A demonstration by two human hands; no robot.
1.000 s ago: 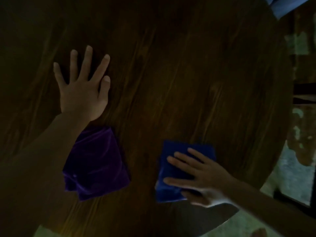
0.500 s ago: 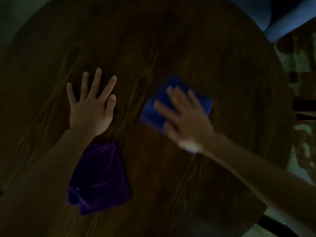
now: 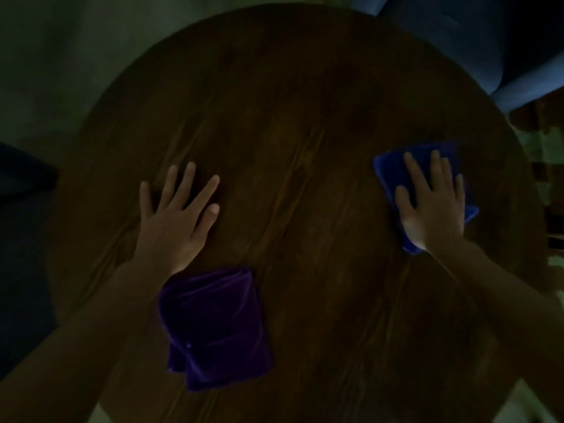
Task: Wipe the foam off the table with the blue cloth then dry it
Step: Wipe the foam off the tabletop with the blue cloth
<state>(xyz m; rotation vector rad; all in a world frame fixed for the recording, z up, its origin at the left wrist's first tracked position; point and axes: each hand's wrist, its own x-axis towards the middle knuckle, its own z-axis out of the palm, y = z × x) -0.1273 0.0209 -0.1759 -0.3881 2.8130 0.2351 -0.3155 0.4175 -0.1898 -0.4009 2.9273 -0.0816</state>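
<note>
Pretty dim lighting here, but we can make out a round wooden surface point(image 3: 290, 117) from above. Our right hand point(image 3: 432, 206) lies flat with fingers spread on top of the blue cloth point(image 3: 389, 170), pressing it down near the right edge of the surface rather than gripping it. Our left hand point(image 3: 175, 221) is empty, palm down, fingers splayed wide on the bare wood over on the left. A folded purple cloth point(image 3: 213, 328) sits just below that wrist, partly under the forearm. We can't spot any foam in this light. Something blue point(image 3: 457, 41) sits past the far right edge.
</note>
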